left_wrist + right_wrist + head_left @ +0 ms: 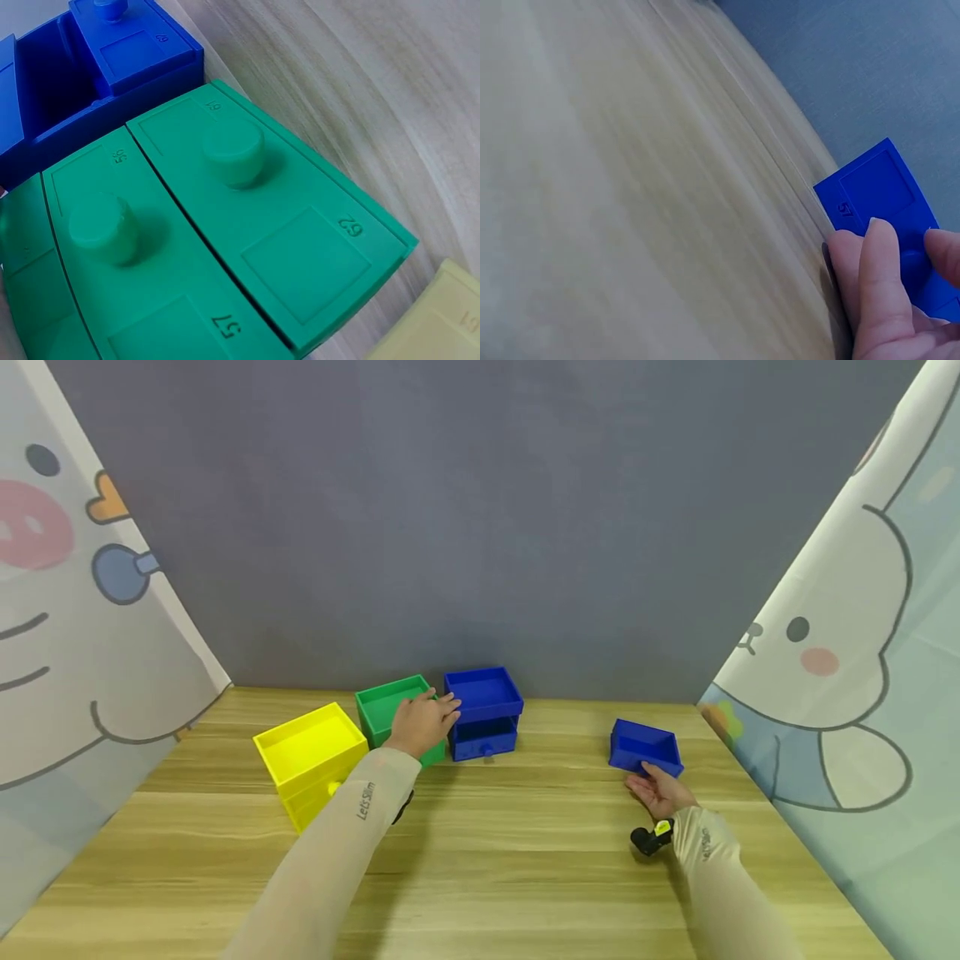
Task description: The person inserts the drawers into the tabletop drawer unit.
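My right hand (pixel 662 792) holds a small blue drawer (pixel 647 745) at the table's right side; the right wrist view shows thumb and fingers around the knob on its front. A blue drawer cabinet (pixel 483 695) stands against the back wall, with a dark gap above its lower drawer (pixel 483 747). Stretched over the green drawer cabinet (pixel 377 703), my left hand (pixel 422 722) has its fingertips at the blue cabinet's upper left edge; whether they touch it I cannot tell. In the left wrist view the green drawers (pixel 169 277) with round knobs fill the middle.
A yellow drawer cabinet (pixel 311 747) stands left of the green one, turned at an angle. Wooden tabletop (pixel 525 860) stretches between the two arms. Grey cloth (pixel 480 510) hangs behind, and printed cartoon cloths (pixel 840 693) flank both sides.
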The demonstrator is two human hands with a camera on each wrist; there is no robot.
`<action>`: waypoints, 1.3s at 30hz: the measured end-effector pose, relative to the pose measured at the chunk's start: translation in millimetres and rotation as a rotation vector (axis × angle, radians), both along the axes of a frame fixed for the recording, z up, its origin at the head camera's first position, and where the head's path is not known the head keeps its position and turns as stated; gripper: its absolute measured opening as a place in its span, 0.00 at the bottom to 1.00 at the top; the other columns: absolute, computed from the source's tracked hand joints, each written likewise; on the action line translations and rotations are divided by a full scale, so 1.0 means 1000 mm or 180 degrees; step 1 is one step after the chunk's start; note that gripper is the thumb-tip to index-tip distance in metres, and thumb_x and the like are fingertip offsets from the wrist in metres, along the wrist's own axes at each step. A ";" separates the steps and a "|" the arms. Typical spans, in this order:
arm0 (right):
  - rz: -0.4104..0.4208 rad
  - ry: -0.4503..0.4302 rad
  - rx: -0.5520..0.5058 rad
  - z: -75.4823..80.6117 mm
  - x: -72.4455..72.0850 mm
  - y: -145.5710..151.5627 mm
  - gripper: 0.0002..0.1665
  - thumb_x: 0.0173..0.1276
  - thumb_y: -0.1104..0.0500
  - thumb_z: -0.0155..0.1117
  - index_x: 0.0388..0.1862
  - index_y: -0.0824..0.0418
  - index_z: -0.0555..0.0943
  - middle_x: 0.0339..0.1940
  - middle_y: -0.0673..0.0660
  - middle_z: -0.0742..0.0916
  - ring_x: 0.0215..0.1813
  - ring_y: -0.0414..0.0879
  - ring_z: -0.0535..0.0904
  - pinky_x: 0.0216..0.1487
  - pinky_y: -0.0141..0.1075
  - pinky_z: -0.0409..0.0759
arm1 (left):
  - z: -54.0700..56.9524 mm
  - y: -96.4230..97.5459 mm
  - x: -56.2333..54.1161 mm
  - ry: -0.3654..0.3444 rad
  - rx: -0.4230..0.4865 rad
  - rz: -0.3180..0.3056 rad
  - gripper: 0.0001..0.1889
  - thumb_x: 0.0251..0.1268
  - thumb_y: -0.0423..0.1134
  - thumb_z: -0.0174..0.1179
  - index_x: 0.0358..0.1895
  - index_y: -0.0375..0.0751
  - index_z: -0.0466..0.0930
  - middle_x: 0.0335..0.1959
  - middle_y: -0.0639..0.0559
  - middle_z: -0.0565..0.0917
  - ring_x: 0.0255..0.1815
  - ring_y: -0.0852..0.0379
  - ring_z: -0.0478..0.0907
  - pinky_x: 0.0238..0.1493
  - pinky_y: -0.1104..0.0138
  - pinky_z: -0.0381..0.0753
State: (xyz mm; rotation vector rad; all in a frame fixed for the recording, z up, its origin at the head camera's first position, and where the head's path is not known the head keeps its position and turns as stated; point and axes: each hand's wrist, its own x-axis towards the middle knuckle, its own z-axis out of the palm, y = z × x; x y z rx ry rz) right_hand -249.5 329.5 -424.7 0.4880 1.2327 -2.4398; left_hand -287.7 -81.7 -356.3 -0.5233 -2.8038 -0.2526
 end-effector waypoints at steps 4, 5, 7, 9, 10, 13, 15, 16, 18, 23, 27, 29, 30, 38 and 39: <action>-0.0091 0.0003 -0.0037 -0.001 0.000 0.002 0.21 0.77 0.58 0.39 0.29 0.63 0.77 0.24 0.58 0.86 0.29 0.45 0.86 0.40 0.24 0.80 | 0.000 0.002 0.000 -0.0012 0.0009 -0.0030 0.17 0.74 0.46 0.50 0.60 0.48 0.80 0.61 0.52 0.77 0.67 0.46 0.68 0.51 0.52 0.76; -0.0125 0.0008 -0.0031 0.000 0.000 0.002 0.19 0.77 0.59 0.39 0.30 0.62 0.76 0.24 0.58 0.86 0.29 0.45 0.86 0.39 0.25 0.80 | 0.000 0.002 0.000 -0.0006 0.0004 -0.0033 0.18 0.74 0.46 0.50 0.60 0.48 0.79 0.61 0.52 0.77 0.67 0.46 0.68 0.51 0.52 0.76; -0.0190 0.0013 -0.0019 0.000 0.000 0.000 0.18 0.76 0.60 0.40 0.30 0.62 0.76 0.24 0.59 0.86 0.29 0.45 0.86 0.39 0.25 0.80 | 0.001 0.002 -0.001 -0.0016 0.0023 -0.0028 0.17 0.74 0.46 0.51 0.60 0.48 0.79 0.61 0.51 0.77 0.67 0.46 0.68 0.50 0.52 0.76; -0.0229 0.0044 -0.0004 0.000 0.000 -0.001 0.18 0.76 0.62 0.42 0.30 0.62 0.77 0.25 0.59 0.86 0.30 0.45 0.86 0.40 0.26 0.80 | 0.002 0.002 -0.001 -0.0015 0.0033 -0.0029 0.17 0.74 0.46 0.51 0.60 0.48 0.79 0.61 0.51 0.77 0.67 0.46 0.68 0.50 0.52 0.77; -0.0245 0.0059 0.0013 0.001 0.000 -0.002 0.18 0.76 0.62 0.43 0.29 0.62 0.78 0.25 0.59 0.86 0.30 0.45 0.86 0.40 0.26 0.80 | 0.002 0.001 -0.001 -0.0005 0.0029 -0.0034 0.17 0.74 0.46 0.51 0.60 0.47 0.79 0.61 0.51 0.77 0.67 0.46 0.68 0.49 0.52 0.77; -0.0249 0.0106 0.0055 0.002 0.002 -0.004 0.18 0.75 0.64 0.44 0.28 0.63 0.80 0.26 0.59 0.87 0.31 0.45 0.86 0.41 0.26 0.80 | 0.003 0.001 -0.001 0.0021 0.0020 -0.0047 0.17 0.73 0.45 0.51 0.59 0.47 0.80 0.61 0.50 0.77 0.66 0.45 0.69 0.48 0.51 0.77; -0.0242 0.0147 0.0088 0.003 0.005 -0.006 0.19 0.75 0.64 0.44 0.28 0.63 0.81 0.26 0.59 0.87 0.31 0.45 0.86 0.41 0.26 0.80 | 0.004 0.001 -0.001 -0.0013 0.0025 -0.0038 0.17 0.74 0.45 0.51 0.60 0.47 0.80 0.61 0.51 0.77 0.67 0.46 0.68 0.49 0.51 0.76; -0.0247 0.0162 0.0118 0.004 0.006 -0.007 0.20 0.75 0.64 0.44 0.28 0.63 0.82 0.26 0.59 0.87 0.31 0.45 0.87 0.40 0.26 0.80 | 0.005 0.001 -0.001 -0.0025 0.0023 -0.0040 0.17 0.74 0.45 0.51 0.60 0.47 0.79 0.62 0.51 0.76 0.67 0.46 0.68 0.49 0.51 0.76; -0.0246 0.0215 0.0193 0.006 0.009 -0.008 0.20 0.75 0.64 0.45 0.28 0.63 0.82 0.26 0.60 0.87 0.31 0.45 0.87 0.40 0.26 0.81 | 0.006 0.002 -0.001 -0.0062 0.0037 -0.0042 0.18 0.74 0.46 0.50 0.60 0.47 0.79 0.62 0.51 0.76 0.67 0.46 0.67 0.51 0.50 0.76; -0.0185 0.0370 0.0256 0.011 0.013 -0.013 0.20 0.76 0.64 0.45 0.29 0.64 0.83 0.27 0.60 0.88 0.32 0.45 0.87 0.41 0.28 0.81 | 0.009 0.001 -0.001 -0.0097 0.0122 -0.0048 0.17 0.74 0.45 0.51 0.60 0.47 0.79 0.62 0.51 0.76 0.68 0.45 0.66 0.53 0.49 0.74; -0.0134 0.0471 0.0267 0.017 0.016 -0.019 0.22 0.77 0.64 0.43 0.29 0.65 0.83 0.26 0.59 0.88 0.31 0.45 0.87 0.40 0.27 0.81 | 0.010 0.001 -0.001 -0.0149 0.0102 -0.0045 0.18 0.74 0.46 0.50 0.61 0.48 0.78 0.63 0.51 0.75 0.69 0.46 0.65 0.54 0.50 0.73; -0.0081 0.0567 0.0309 0.020 0.018 -0.024 0.22 0.77 0.64 0.43 0.30 0.64 0.83 0.27 0.59 0.88 0.31 0.44 0.87 0.39 0.27 0.81 | 0.010 0.001 0.000 -0.0219 0.0089 -0.0021 0.18 0.75 0.46 0.49 0.62 0.48 0.77 0.63 0.52 0.74 0.69 0.46 0.64 0.55 0.50 0.73; -0.0048 0.0622 0.0349 0.022 0.019 -0.026 0.21 0.77 0.64 0.43 0.30 0.64 0.83 0.27 0.58 0.88 0.31 0.43 0.87 0.38 0.26 0.81 | 0.010 0.000 0.000 -0.0255 0.0083 -0.0002 0.19 0.75 0.46 0.49 0.63 0.48 0.77 0.64 0.52 0.74 0.70 0.46 0.64 0.55 0.50 0.72; 0.0124 0.0815 0.0535 0.027 0.026 -0.053 0.20 0.77 0.66 0.44 0.32 0.62 0.83 0.27 0.58 0.88 0.31 0.42 0.86 0.37 0.26 0.81 | 0.008 0.000 0.001 -0.0384 0.0131 0.0053 0.19 0.75 0.46 0.48 0.64 0.49 0.75 0.65 0.52 0.72 0.71 0.46 0.61 0.58 0.50 0.70; 0.0154 0.0839 0.0561 0.026 0.027 -0.057 0.20 0.77 0.66 0.44 0.33 0.62 0.83 0.27 0.57 0.88 0.31 0.42 0.86 0.37 0.26 0.81 | 0.008 0.000 0.001 -0.0375 0.0121 0.0039 0.19 0.75 0.46 0.48 0.64 0.49 0.75 0.65 0.52 0.72 0.71 0.46 0.62 0.58 0.49 0.69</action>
